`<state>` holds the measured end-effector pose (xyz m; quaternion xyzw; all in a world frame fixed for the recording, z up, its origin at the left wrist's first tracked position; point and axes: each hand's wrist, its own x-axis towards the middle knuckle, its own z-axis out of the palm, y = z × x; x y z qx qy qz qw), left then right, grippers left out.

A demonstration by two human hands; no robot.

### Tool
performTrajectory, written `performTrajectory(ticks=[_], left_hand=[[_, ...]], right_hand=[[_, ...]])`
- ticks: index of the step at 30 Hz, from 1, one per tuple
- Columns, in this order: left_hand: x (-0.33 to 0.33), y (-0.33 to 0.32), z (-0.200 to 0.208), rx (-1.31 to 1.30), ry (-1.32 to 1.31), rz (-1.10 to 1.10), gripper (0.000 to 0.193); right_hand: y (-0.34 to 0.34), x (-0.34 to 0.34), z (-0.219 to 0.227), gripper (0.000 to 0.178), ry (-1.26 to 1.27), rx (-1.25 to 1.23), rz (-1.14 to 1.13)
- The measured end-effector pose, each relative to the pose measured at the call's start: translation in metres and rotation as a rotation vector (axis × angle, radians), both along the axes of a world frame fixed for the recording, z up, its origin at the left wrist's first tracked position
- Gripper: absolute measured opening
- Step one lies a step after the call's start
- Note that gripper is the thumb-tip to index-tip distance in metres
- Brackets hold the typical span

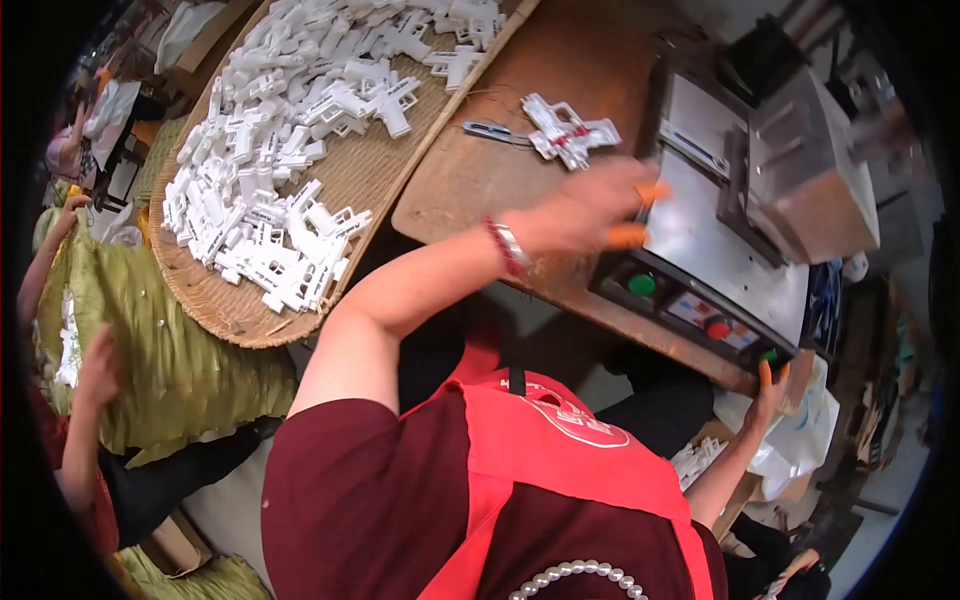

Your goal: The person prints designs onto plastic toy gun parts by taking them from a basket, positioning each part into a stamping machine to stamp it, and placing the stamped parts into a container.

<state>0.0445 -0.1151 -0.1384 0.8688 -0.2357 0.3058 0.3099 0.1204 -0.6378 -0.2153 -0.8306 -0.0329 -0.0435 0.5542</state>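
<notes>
My left hand (590,205), with orange covers on its fingertips, reaches over the near left edge of a metal-topped bench machine (705,235). Motion blurs its fingers, and I cannot make out whether anything is in them. My right hand (766,402) is at the machine's front right corner. Two orange-covered fingers of it stretch upward, apart, just below a green button (768,356). Beyond my left hand, a few white plastic toy pistols (570,130) with red on them lie on the brown table. A slim knife-like tool (487,129) rests beside them.
A large woven tray (240,325) heaped with white toy pistols (300,130) stands at the left. The machine carries a boxy metal housing (815,165), another green button (641,285) and a red knob (718,327). Another person's hand (98,368) is by a green sack (170,340).
</notes>
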Motion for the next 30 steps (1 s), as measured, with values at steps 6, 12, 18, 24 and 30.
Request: performTrajectory(ticks=[6, 12, 18, 24, 30], left_hand=[[-0.026, 0.305, -0.117, -0.884, 0.731, 0.987, 0.031], [-0.002, 0.355, -0.229, -0.835, 0.539, 1.322, 0.062], [-0.03, 0.282, -0.094, -1.017, 0.292, 0.88, 0.036], [-0.005, 0.03, 0.03, 0.286, -0.21, 0.359, 0.047], [0.004, -0.06, 0.025, 0.169, 0.07, 0.206, 0.04]], right_hand=[[0.02, -0.009, 0.006, 0.053, -0.074, 0.142, -0.14], [0.015, -0.015, 0.01, 0.058, -0.002, 0.214, -0.234], [0.073, -0.01, 0.061, 0.054, -0.327, -0.154, -0.294], [0.146, 0.096, 0.082, 0.03, -0.653, -0.392, 0.108], [0.184, 0.133, 0.084, 0.021, -0.691, -0.063, 0.147]])
